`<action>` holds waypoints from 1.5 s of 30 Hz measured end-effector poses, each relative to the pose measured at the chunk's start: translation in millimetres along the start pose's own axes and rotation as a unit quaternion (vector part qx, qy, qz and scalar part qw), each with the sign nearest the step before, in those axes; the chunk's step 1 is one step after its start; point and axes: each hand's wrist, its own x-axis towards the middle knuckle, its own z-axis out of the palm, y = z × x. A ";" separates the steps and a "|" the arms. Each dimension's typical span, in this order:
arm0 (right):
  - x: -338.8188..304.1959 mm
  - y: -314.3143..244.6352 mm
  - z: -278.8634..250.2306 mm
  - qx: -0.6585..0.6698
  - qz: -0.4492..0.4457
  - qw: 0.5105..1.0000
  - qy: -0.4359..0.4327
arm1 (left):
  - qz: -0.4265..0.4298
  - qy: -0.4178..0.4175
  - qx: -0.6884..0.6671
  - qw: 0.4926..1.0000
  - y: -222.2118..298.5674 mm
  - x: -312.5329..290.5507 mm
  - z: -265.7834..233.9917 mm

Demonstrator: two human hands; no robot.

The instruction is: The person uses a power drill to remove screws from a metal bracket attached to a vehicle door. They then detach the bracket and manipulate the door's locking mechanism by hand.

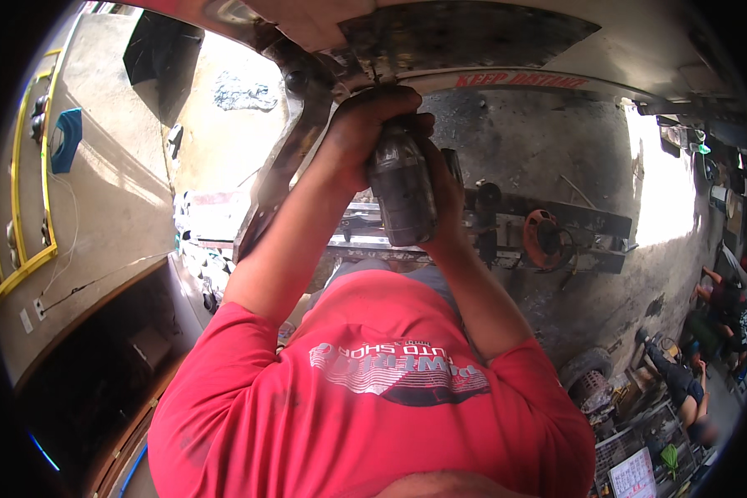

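Both my arms are raised in front of me, and my hands hold a dark, bulky power tool point(402, 195) that looks like a drill. My left hand point(369, 124) wraps around its upper part, fingers curled over the top. Along its right side my right hand point(446, 195) grips it, with most of those fingers hidden behind the body. A thin bit or rod seems to rise from the tool toward the worn vehicle panel point(465, 37) overhead; whether it touches is unclear. A curved metal bracket point(286, 158) hangs down beside my left forearm.
Beyond my hands, a low bench or beam point(589, 228) carries an orange round part point(544, 239). At left stands a wall with a yellow frame point(25, 274). Two people point(726, 319) are at far right, near a tyre point(585, 365) and assorted clutter.
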 end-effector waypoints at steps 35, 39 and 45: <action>-14.6 32.5 21.6 0.059 0.030 0.997 0.032 | -0.105 0.008 -0.018 0.994 5.6 6.1 -0.7; -12.5 30.6 20.4 0.045 0.027 0.998 0.025 | -0.111 0.013 -0.015 0.994 7.4 5.4 1.3; -7.0 21.6 16.2 0.008 0.007 1.000 0.028 | -0.111 0.002 -0.015 0.994 7.2 7.2 -1.5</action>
